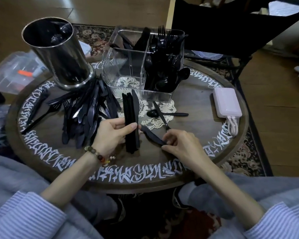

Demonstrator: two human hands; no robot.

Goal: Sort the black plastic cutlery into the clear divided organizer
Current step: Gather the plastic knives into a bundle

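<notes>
My left hand (110, 133) grips an upright bundle of black plastic knives (130, 118) at the middle of the round table. My right hand (178, 144) pinches the handle of a single black knife (149, 135) that lies on the table, its blade pointing toward the bundle. A pile of loose black cutlery (83, 111) spreads to the left. The clear divided organizer (126, 66) stands at the back; its right compartments hold forks and spoons, and knives lean in a rear one. A loose spoon (153, 113) and a fork (160, 116) lie in front of it.
A tall steel canister (59, 54) stands at the back left of the round wooden table (188, 104). A pink power bank (227, 102) with a cable lies at the right. A lace doily (155, 109) sits under the organizer. A black chair (223, 28) stands behind.
</notes>
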